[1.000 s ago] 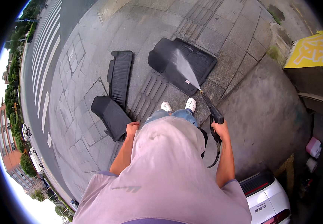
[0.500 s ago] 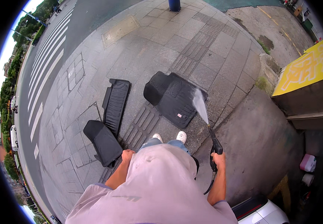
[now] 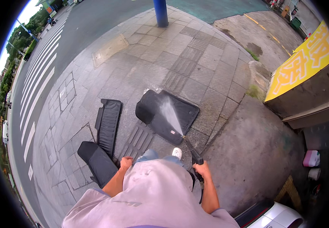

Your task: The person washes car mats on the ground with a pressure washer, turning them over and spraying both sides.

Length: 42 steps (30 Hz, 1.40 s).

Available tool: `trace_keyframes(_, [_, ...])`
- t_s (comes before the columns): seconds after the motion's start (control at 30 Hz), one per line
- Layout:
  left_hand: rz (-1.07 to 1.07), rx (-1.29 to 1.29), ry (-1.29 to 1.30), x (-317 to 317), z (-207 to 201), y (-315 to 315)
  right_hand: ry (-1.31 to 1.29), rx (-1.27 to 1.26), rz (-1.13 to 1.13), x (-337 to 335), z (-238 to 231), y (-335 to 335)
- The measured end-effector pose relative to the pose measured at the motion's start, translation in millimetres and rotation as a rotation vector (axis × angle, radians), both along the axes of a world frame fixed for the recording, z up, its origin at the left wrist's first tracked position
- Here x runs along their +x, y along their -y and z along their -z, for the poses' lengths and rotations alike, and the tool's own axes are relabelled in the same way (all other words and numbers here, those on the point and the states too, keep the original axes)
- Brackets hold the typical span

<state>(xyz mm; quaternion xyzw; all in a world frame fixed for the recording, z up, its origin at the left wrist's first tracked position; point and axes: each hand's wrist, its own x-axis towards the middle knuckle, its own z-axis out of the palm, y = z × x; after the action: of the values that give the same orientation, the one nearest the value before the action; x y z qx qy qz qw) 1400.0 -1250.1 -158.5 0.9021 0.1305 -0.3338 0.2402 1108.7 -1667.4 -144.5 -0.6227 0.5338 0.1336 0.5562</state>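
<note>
My right hand (image 3: 201, 170) is wrapped round a black pressure washer gun (image 3: 193, 151) at my right side. Its nozzle points ahead and slightly left, and a white fan of water (image 3: 171, 117) strikes a black car floor mat (image 3: 185, 111) lying on the paving before my feet. Below my right hand a dark hose hangs down. My left hand (image 3: 126, 162) is beside my hip, its fingers loosely curled with nothing visible in them. Nearest to it lies another black mat (image 3: 98, 163), overlapping the lower end of a long ribbed mat (image 3: 109, 123).
A blue post (image 3: 160, 13) stands on the pavement ahead. To the right are a box-like stand with a yellow panel (image 3: 301, 66) and a pink and white container (image 3: 311, 158). A white car (image 3: 274, 216) is close behind at lower right. A road with a crosswalk (image 3: 39, 87) runs along the left.
The spray has swung left, from the mat's right edge to its middle. My right hand and the gun have shifted left, and the view has tilted slightly upward. The mats lie as before.
</note>
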Motion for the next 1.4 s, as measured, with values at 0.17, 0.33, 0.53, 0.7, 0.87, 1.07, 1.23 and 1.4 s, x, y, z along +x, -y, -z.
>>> trace_keyframes(0.17, [0.026,0.033,-0.002,21.0,-4.8,-1.8,0.062,-0.138,0.151,-10.2,16.3,-18.9])
trace_keyframes(0.33, [-0.016,0.066,-0.076,56.2,4.1,-19.7,0.069,-0.067,0.410,10.6,-61.3,-22.3])
trace_keyframes(0.53, [0.004,0.018,-0.132,135.1,31.3,-6.6,0.072,-0.267,0.617,30.5,-114.1,-62.0])
trace_keyframes(0.7, [0.057,-0.103,-0.142,224.0,32.3,23.3,0.029,-0.376,0.765,54.4,-137.0,-126.8])
trace_keyframes(0.87, [0.053,-0.158,-0.114,325.1,71.6,23.5,0.020,-0.430,0.828,86.0,-170.8,-183.9])
trace_keyframes(1.07, [0.134,-0.190,-0.129,379.1,72.8,76.3,0.040,-0.498,0.837,120.8,-216.5,-215.8])
trace_keyframes(1.23, [0.203,-0.246,-0.195,344.0,52.9,132.6,0.046,-0.464,0.835,133.5,-233.5,-208.4])
trace_keyframes(1.4, [0.277,-0.279,-0.188,285.2,41.3,146.1,0.120,-0.427,0.669,112.4,-214.4,-175.6])
